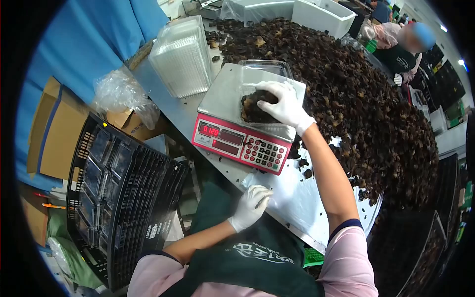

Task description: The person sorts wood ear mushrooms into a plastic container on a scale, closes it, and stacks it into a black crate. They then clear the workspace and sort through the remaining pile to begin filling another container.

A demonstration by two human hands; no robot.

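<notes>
My right hand (pixel 284 106), in a white glove, is closed over dark wood ear mushrooms (pixel 255 109) in a clear plastic tray (pixel 241 89). The tray sits on the steel plate of a red weighing scale (pixel 217 138), whose red display appears to read 0120. My left hand (pixel 251 207), gloved too, is held in front of my apron near the table edge. Its fingers are curled together, and nothing shows in them. The palm sides of both hands are partly hidden.
A big heap of wood ear mushrooms (pixel 356 109) spreads behind and right of the scale. Stacked clear trays (pixel 180 57) stand at the back left. A black crate (pixel 143 198) with filled trays leans at left. A white tub (pixel 324 17) stands behind; a co-worker (pixel 401 52) is far right.
</notes>
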